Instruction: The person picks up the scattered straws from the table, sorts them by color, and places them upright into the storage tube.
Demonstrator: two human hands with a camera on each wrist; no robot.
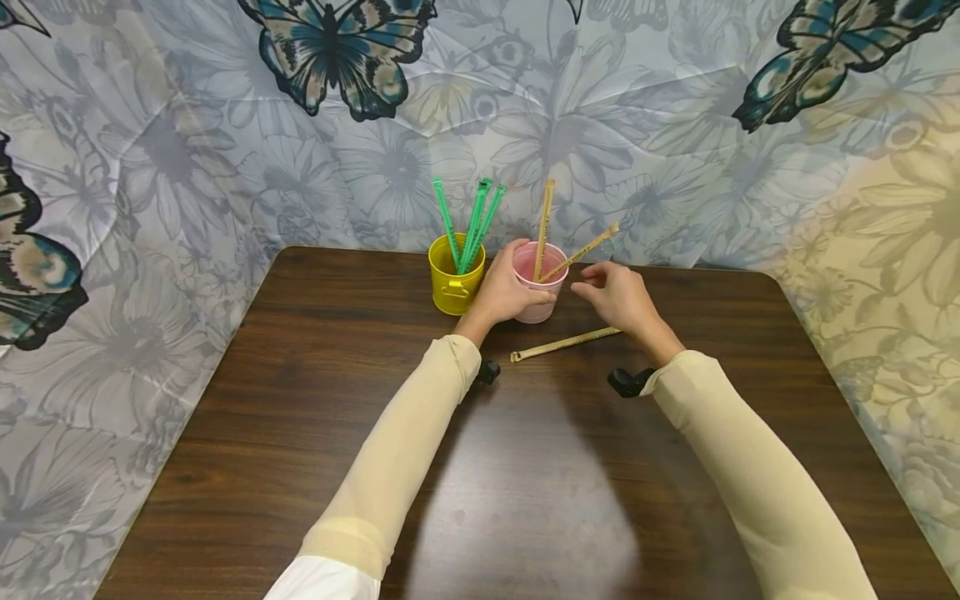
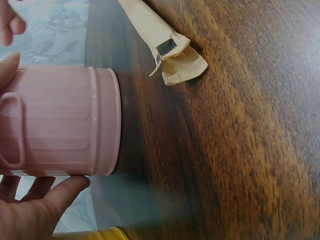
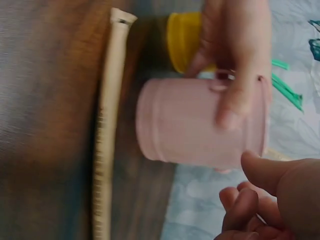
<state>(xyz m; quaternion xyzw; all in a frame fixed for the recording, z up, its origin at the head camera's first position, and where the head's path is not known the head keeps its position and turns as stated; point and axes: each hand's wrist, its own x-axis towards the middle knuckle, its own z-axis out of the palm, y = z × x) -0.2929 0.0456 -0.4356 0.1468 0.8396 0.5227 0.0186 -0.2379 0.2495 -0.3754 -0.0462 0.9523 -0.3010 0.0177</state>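
My left hand (image 1: 501,287) grips a small pink bucket (image 1: 537,312) by its side, thumb toward the front. The bucket stands upright on the table. Two slim tan printed sticks (image 1: 545,225) lean in it, one nearly upright, the other tilted right. To the right of the bucket is my right hand (image 1: 618,297), fingers loosely bent and nothing seen between them. Its thumb (image 3: 262,172) appears close to the bucket's rim; whether it touches cannot be told. Another tan stick (image 1: 562,343) lies in front of the bucket; its end (image 2: 175,57) shows a dark slot and flat tab.
A yellow bucket (image 1: 450,302) stands left of the pink one, with several green sticks (image 1: 476,225) in it. The brown wooden table (image 1: 300,400) ends just behind the buckets, against a butterfly-patterned cloth (image 1: 405,167).
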